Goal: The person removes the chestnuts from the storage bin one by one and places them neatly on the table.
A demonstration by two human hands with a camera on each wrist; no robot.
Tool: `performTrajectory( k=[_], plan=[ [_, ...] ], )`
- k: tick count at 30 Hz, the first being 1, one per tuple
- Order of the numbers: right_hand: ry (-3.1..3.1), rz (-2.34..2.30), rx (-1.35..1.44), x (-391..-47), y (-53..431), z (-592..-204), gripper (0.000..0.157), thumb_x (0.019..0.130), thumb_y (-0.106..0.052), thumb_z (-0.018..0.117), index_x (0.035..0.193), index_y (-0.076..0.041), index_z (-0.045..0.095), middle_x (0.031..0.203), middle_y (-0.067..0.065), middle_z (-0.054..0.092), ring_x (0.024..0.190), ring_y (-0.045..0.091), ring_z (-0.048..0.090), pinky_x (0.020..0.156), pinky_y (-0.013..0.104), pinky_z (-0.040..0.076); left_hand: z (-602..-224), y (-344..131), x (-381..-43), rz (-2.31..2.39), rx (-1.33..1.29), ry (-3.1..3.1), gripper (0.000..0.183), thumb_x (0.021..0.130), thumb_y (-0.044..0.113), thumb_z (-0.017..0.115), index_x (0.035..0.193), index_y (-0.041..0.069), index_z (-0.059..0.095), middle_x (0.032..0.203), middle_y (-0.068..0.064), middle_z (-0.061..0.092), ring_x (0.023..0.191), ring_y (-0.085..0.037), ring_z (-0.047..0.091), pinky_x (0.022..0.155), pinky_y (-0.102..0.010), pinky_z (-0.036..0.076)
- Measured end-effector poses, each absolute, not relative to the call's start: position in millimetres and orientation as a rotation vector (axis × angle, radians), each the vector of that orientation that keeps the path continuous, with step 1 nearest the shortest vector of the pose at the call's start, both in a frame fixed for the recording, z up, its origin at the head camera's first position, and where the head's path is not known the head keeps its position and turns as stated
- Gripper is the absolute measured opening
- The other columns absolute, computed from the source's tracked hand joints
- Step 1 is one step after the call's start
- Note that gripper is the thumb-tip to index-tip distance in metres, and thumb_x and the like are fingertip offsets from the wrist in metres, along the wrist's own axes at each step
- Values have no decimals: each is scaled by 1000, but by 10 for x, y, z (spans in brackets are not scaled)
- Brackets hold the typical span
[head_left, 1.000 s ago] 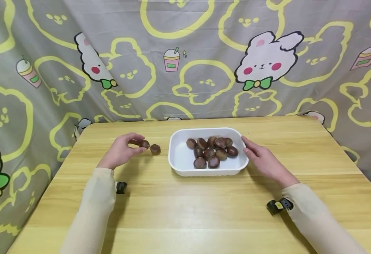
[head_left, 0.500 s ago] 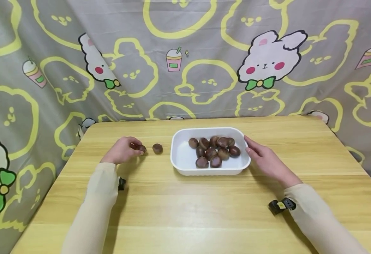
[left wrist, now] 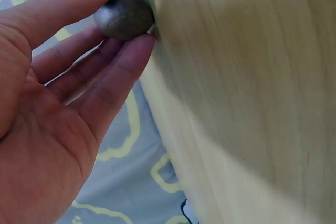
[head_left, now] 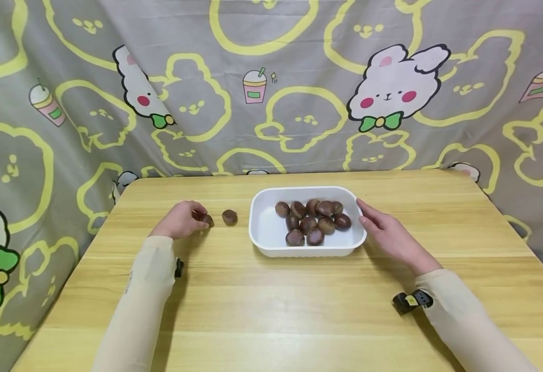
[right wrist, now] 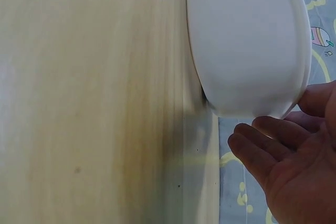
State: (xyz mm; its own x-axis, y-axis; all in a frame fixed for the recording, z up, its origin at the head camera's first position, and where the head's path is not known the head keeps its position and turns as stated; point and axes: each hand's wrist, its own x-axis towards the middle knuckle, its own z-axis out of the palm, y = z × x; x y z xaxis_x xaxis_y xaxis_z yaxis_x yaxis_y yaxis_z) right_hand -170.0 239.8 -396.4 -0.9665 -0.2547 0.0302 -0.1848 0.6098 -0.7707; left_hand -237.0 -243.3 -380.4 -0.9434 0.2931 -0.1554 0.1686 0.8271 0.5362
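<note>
My left hand (head_left: 181,220) pinches a chestnut (left wrist: 125,11) between thumb and fingertips, low over the left part of the table. The fingers partly cover this chestnut in the head view. A second chestnut (head_left: 229,217) lies on the wood just to its right. At mid-table stands a white tray (head_left: 264,240), a rounded rectangle holding several brown chestnuts (head_left: 308,225). My right hand (head_left: 392,235) grips the tray's right end, thumb at the rim. In the right wrist view its other fingers (right wrist: 257,153) sit along the outer wall, slightly bent.
The wooden table (head_left: 271,305) reaches back to a grey curtain (head_left: 299,67) with yellow outlines and rabbit prints. Its left edge runs close along another fold of curtain. A black wrist camera (head_left: 406,302) hangs under the right sleeve.
My left hand has drawn slightly back and down with its chestnut, away from the one lying beside it. The right hand keeps its place on the tray. The head view has shifted slightly.
</note>
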Motion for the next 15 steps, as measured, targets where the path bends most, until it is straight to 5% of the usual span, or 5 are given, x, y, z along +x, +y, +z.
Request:
performTrajectory(
  k=[15],
  plan=[
    [2729, -1325, -380, -1679, 2392, -3961, 53, 108, -27, 40, 154, -6, 26, 154, 21, 29, 140, 42, 26, 111, 56, 23, -3773, -2388, -2357, 702, 331, 2782, 42, 87, 10, 73, 121, -11, 59, 106, -19, 64, 99, -32, 59, 89, -46, 49]
  ],
)
